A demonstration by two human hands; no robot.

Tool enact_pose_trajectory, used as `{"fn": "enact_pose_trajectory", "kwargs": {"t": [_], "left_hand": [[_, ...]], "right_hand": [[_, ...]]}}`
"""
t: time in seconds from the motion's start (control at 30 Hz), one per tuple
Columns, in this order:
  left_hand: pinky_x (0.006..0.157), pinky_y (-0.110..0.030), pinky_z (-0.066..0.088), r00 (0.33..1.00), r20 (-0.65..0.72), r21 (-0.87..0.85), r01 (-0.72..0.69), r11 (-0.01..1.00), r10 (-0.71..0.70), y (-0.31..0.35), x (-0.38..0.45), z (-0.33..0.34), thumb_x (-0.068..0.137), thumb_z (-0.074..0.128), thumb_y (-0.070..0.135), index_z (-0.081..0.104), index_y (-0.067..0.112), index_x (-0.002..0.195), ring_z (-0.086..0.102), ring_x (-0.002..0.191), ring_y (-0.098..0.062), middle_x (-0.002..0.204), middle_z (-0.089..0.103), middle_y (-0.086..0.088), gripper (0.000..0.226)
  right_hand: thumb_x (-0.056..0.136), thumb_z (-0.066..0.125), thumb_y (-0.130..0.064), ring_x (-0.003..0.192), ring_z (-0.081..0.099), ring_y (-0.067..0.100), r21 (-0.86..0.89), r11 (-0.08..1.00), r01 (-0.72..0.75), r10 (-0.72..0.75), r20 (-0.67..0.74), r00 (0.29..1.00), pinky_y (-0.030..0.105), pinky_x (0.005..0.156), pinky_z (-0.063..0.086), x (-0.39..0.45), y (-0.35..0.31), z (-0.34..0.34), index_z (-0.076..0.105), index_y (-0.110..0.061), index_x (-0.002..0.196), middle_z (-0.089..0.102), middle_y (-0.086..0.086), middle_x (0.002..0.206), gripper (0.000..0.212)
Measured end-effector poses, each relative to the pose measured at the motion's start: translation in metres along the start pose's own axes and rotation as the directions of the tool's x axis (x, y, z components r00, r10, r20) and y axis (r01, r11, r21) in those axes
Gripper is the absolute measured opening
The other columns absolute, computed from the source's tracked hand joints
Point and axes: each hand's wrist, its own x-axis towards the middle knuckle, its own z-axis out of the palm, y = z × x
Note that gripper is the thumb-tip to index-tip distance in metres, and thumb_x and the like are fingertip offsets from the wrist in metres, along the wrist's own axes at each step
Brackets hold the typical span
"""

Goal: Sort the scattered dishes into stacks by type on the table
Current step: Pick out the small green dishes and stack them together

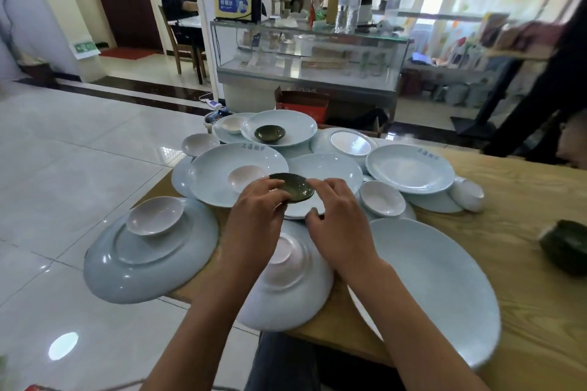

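Glossy dark-green round saucer [292, 188] pinched at its rims by both hands [259, 216] [338, 225], fingers curled.

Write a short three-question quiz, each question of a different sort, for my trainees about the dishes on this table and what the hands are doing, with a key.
1. True or false: the left hand grips the dark green saucer.
2. Multiple choice: the second dark green saucer sits (A) on the floor, (B) in a pale blue plate at the far end, (C) on a pink bowl.
3. Fill in: the pink bowl at the near left rests on an ___ pale blue plate.

Key: 1 true, with the right hand touching its other edge; 2 B; 3 upturned.
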Motion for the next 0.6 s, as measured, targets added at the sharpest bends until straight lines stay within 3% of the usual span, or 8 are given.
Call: {"fn": "enact_pose_trajectory", "kwargs": {"t": [0.17,0.4,0.6], "left_hand": [[0.091,-0.025,0.041,0.996,0.052,-0.022,-0.075,0.997,0.076,0.042,0.016,0.021,0.077,0.075,0.001,0.075,0.015,0.100,0.061,0.109,-0.024,0.113,0.069,-0.006,0.028],[0.097,-0.021,0.035,0.968,0.137,-0.110,-0.195,0.975,0.209,0.097,0.036,0.057,0.082,0.071,0.003,0.074,0.017,0.103,0.056,0.118,-0.021,0.119,0.067,-0.003,0.026],[0.110,-0.032,0.033,0.935,0.229,-0.161,-0.239,0.958,0.272,0.146,0.044,0.091,0.082,0.069,0.003,0.060,0.016,0.127,0.038,0.135,-0.019,0.138,0.053,0.000,0.048]], "right_hand": [[0.087,0.066,-0.019,0.120,0.053,0.020,0.011,0.998,-0.061,0.062,-0.097,0.993,0.031,0.094,0.048,-0.004,0.028,-0.027,0.056,-0.019,0.132,0.057,0.004,0.132,0.046],[0.089,0.067,-0.022,0.102,0.060,0.015,0.026,0.993,-0.113,0.116,-0.214,0.970,0.020,0.085,0.048,-0.019,0.081,-0.064,0.067,-0.018,0.115,0.064,0.001,0.115,0.026],[0.088,0.067,-0.015,0.091,0.060,0.015,0.020,0.976,-0.216,0.212,-0.306,0.928,0.014,0.076,0.039,-0.035,0.133,-0.107,0.070,-0.012,0.106,0.064,0.003,0.104,0.018]]}}
